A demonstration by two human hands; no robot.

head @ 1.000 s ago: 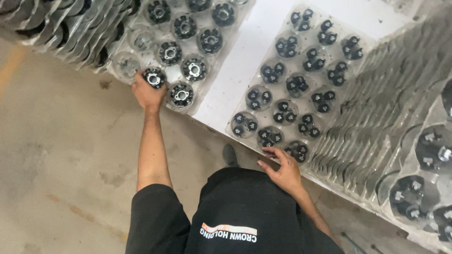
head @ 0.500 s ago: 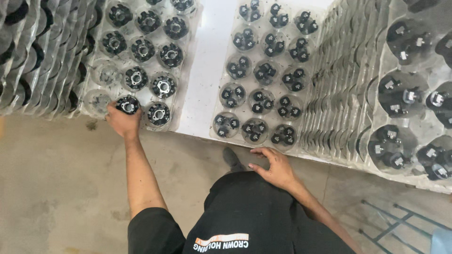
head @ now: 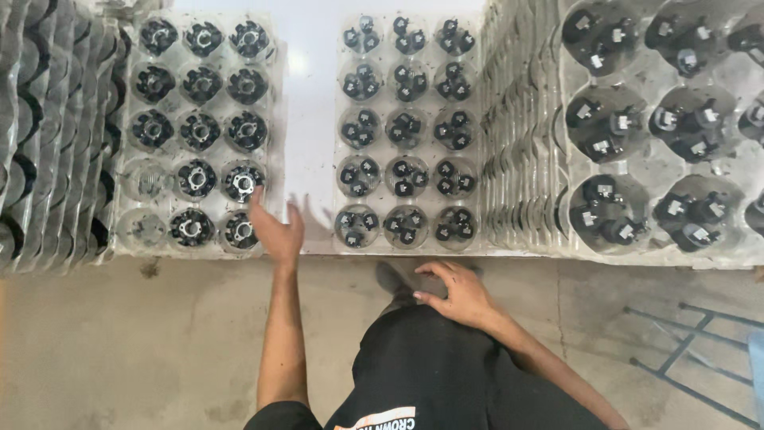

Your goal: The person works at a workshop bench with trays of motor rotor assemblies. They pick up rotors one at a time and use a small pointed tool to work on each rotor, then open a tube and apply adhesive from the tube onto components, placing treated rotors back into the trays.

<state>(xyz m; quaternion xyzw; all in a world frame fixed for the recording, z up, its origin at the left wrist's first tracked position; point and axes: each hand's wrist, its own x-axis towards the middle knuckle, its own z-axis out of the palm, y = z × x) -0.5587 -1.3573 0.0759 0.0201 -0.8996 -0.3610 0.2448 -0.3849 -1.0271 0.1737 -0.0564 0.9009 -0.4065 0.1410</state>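
Note:
My left hand [head: 274, 231] hovers open, fingers spread, over the white table [head: 306, 95], right beside the near right corner of a clear plastic tray [head: 146, 179]. That tray holds round black parts with metal centres [head: 240, 181]; two cells at its left look empty. The nearest part [head: 239, 231] lies just left of my fingers. My right hand [head: 460, 296] rests low against my black shirt, just below the table's front edge, fingers loosely apart and holding nothing. A second clear tray [head: 410, 248], filled with clusters of small black parts [head: 406, 171], lies above it.
Empty trays stand on edge in rows at the left [head: 48, 135] and right of the middle tray [head: 517, 135]. A bigger tray [head: 649, 171] with larger black parts fills the far right. Below are a concrete floor and a blue metal frame [head: 692, 350].
My left hand has come off the black part in the left tray's near row and moved right to the tray's corner, now open. The right hand stays by my shirt.

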